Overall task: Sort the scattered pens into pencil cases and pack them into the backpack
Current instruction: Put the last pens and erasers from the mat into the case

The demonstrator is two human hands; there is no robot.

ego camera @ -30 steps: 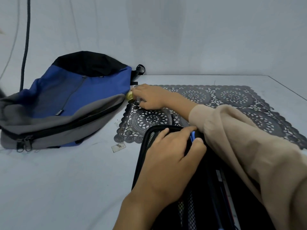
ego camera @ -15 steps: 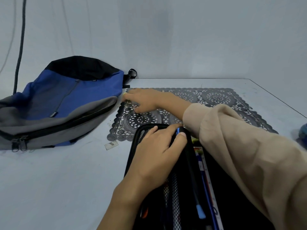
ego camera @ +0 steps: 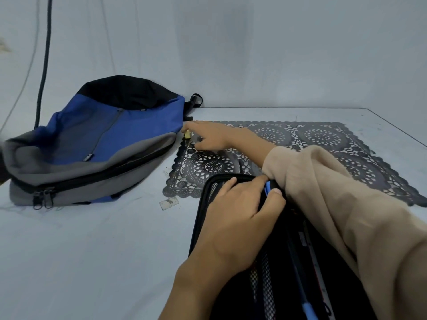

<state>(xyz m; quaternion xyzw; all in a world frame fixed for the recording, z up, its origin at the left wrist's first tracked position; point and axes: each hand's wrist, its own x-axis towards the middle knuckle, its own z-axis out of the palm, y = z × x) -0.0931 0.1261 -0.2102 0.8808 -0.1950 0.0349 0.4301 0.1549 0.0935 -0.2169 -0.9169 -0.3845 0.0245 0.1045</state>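
An open black pencil case (ego camera: 201,211) with mesh pockets lies in front of me, with pens inside it, one with a blue end (ego camera: 308,311). My left hand (ego camera: 240,213) rests on its upper edge, thumb and forefinger pinching the tip of a blue pen (ego camera: 267,189). My right hand (ego camera: 209,137) reaches across to the mat's far left corner and pinches a small yellow object (ego camera: 187,135) beside the backpack. The blue, grey and black backpack (ego camera: 104,139) lies on its side at the left, its zip pulls (ego camera: 42,197) at the near end.
A dark lace-pattern mat (ego camera: 323,139) covers the table's right half. A small clear scrap (ego camera: 169,202) lies near the mat's front left corner. A dark cable (ego camera: 45,54) hangs on the wall at the left. The table's right edge (ego camera: 397,130) runs diagonally.
Both hands stay almost where they were. The right hand has shifted slightly at the mat's corner, and the yellow object shows again under its fingers. My view has swayed a little.
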